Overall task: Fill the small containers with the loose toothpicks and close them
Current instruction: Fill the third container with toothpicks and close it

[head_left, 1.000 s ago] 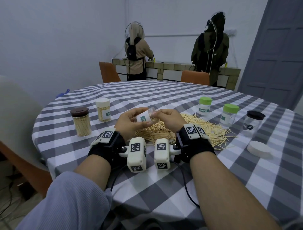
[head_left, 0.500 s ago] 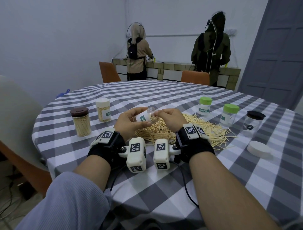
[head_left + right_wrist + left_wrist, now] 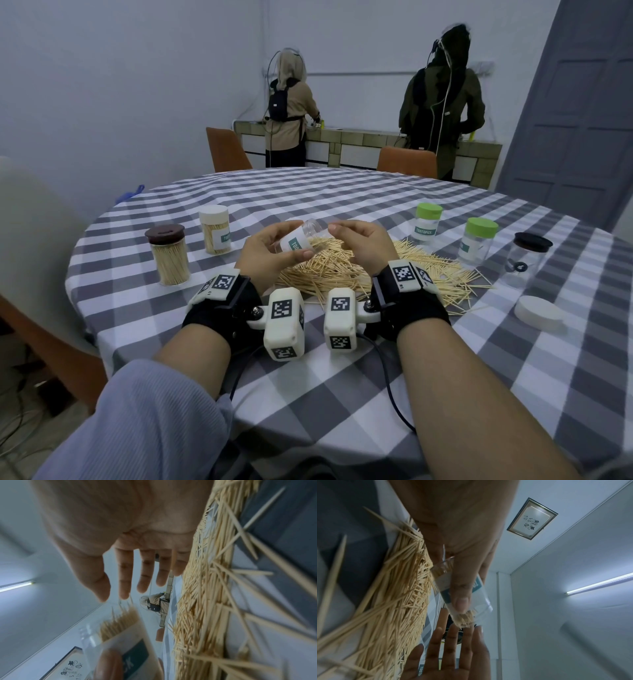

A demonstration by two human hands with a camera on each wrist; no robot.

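Jar in hand: the left hand (image 3: 270, 251) grips a small clear jar (image 3: 301, 238) at mid-frame of the head view, tipped on its side, long axis running lower left to upper right, open mouth toward the right hand (image 3: 359, 245).
Contents: toothpicks sit inside, tips poking out of the mouth (image 3: 120, 616).
Right hand: fingers relaxed and spread, holding nothing, just off the jar's mouth.
Loose pile: toothpicks (image 3: 359, 270) heaped on the cloth under both hands.
Surface: round table under a grey-and-white checked cloth (image 3: 342, 195).
Room: pale walls, grey door (image 3: 575, 113) upper right, two people standing at a far counter (image 3: 359, 140), framed writing (image 3: 532, 518) on the wall, unreadable.
Labels: "TOOTHPICK" on a green-lidded jar (image 3: 427, 222) at right; the held jar shows "TOO".
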